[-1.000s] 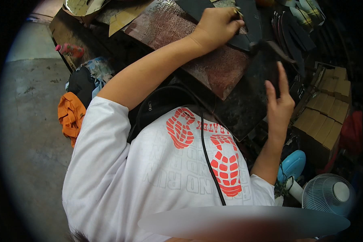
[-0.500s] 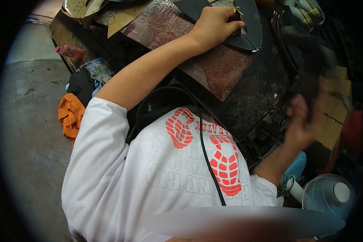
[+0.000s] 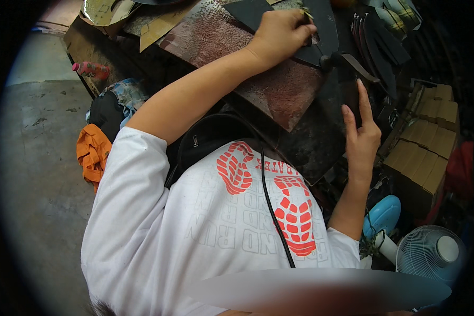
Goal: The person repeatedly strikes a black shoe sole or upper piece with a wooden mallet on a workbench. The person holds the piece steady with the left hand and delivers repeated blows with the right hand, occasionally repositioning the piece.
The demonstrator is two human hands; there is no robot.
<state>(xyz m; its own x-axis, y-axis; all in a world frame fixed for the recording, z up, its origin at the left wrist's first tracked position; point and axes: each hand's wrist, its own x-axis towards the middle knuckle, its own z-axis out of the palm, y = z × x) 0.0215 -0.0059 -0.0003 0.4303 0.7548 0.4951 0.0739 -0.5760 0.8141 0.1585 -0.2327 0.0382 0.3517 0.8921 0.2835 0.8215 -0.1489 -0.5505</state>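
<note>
My left hand [image 3: 282,37] presses on a dark flat panel [image 3: 329,31] with a pointed lower end, fingers closed round a small yellowish strip [image 3: 307,13]. The panel lies on a speckled reddish-brown board [image 3: 284,89]. My right hand [image 3: 364,139] holds a hammer by its dark handle, thumb and forefinger stretched along it. The hammer head [image 3: 353,66] has a round face and a curved, tapering tail; its face rests at or just over the panel's tip. Dark surroundings partly hide the handle.
Stacked dark curved pieces [image 3: 376,47] lie right of the panel. Tan boxes [image 3: 424,147] and a white fan [image 3: 432,255] stand at the right. A pink-capped bottle [image 3: 92,69] and orange cloth [image 3: 93,152] are at the left. A black cord [image 3: 271,205] hangs down my shirt.
My right hand has swung leftward with the hammer, from a blur at the right to the panel's tip. My left hand has barely shifted.
</note>
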